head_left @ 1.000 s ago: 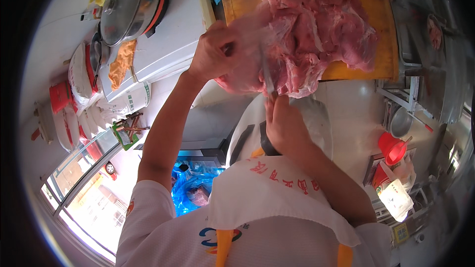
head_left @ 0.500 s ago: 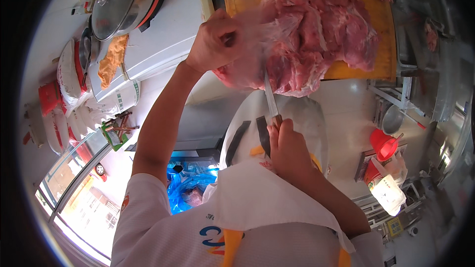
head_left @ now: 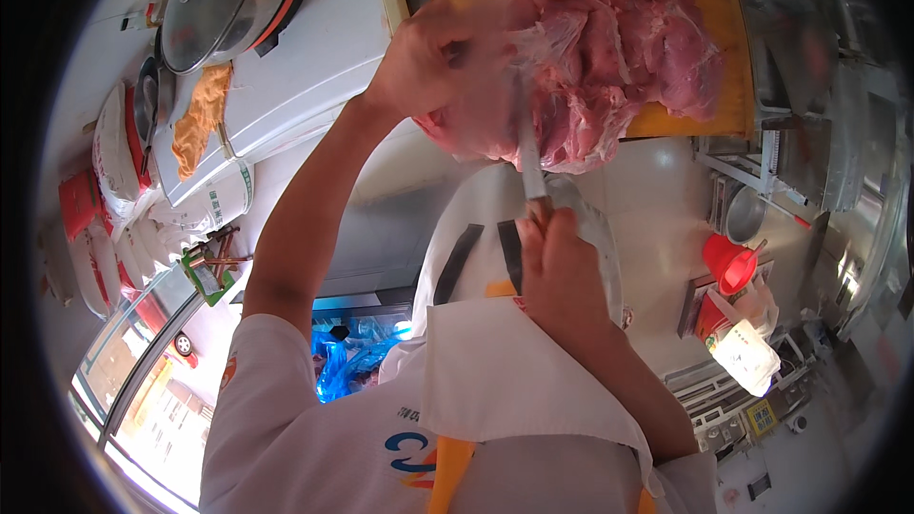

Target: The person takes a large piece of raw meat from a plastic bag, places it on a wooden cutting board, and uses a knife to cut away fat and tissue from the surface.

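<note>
A large slab of raw meat [head_left: 600, 57] lies on a yellow cutting board [head_left: 700, 121], its near-left end hanging over the board's front edge. My left hand [head_left: 428, 57] is closed on a flap at the meat's left side and holds it up; the fingers and flap are partly blurred. In my right hand [head_left: 565, 271] is a knife [head_left: 531, 164] with a wooden handle, gripped with the blade pointing away from me. The blade lies against the meat's near edge, and its tip is hidden or blurred there.
Left of the board, a white counter [head_left: 314, 48] carries a lidded electric pan [head_left: 224, 5] and an orange cloth [head_left: 202, 119]. Blue plastic bags [head_left: 347, 357] sit low at my left. To the right are a red bucket [head_left: 731, 265] and a metal rack [head_left: 762, 171].
The knife has slid farther up along the meat, and its blade now points more straight ahead. My left hand still holds the flap. The whole view has shifted slightly.
</note>
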Tool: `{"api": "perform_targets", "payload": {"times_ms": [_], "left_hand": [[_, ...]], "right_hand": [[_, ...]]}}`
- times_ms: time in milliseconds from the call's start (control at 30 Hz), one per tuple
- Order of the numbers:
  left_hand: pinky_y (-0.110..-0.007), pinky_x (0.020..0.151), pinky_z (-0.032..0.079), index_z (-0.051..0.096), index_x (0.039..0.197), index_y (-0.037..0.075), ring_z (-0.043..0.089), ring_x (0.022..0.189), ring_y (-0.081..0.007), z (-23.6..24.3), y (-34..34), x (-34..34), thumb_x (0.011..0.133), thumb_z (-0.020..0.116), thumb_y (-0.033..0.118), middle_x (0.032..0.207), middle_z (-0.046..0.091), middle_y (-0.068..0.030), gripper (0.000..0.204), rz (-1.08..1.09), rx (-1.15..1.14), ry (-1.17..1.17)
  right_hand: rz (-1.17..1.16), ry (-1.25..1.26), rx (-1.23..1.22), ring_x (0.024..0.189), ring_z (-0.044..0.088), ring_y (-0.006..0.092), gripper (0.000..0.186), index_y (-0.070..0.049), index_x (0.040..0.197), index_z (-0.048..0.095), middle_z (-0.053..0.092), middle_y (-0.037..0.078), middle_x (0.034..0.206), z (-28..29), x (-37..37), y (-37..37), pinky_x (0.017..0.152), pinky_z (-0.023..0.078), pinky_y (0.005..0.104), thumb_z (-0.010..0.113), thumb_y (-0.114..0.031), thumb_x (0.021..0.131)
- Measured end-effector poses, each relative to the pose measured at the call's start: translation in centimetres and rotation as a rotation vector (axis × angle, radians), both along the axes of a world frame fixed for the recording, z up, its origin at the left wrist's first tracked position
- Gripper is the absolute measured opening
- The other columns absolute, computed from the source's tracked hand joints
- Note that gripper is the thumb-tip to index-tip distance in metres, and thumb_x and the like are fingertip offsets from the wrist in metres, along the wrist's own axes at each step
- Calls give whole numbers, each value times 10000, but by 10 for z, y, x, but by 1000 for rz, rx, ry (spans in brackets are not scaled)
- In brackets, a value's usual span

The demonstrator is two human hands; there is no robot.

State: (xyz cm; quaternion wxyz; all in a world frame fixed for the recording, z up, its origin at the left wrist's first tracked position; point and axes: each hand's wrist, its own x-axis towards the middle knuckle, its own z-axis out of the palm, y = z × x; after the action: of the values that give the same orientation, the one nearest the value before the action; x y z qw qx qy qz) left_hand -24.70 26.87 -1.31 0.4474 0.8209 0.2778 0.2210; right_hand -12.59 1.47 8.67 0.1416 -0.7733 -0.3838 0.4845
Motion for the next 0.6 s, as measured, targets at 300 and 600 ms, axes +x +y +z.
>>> {"api": "perform_targets", "payload": {"times_ms": [300, 600], "left_hand": [[-270, 655, 445, 694, 840, 51, 543, 792, -124, -7, -10, -10, 726, 773, -25, 853, 569, -13, 159, 86, 50, 92], [-264, 686, 461, 701, 865, 50, 553, 799, -123, -6, -7, -8, 730, 752, -35, 903, 552, -11, 167, 60, 43, 139]], "right_hand": [[150, -75, -160, 774, 694, 523, 340, 45, 1098, 464, 692, 302, 820, -54, 4, -74, 656, 554, 578, 535, -286, 1131], [73, -72, 50, 741, 729, 482, 321, 37, 1092, 470, 707, 286, 782, -56, -9, -38, 699, 612, 535, 501, -280, 1136]]}}
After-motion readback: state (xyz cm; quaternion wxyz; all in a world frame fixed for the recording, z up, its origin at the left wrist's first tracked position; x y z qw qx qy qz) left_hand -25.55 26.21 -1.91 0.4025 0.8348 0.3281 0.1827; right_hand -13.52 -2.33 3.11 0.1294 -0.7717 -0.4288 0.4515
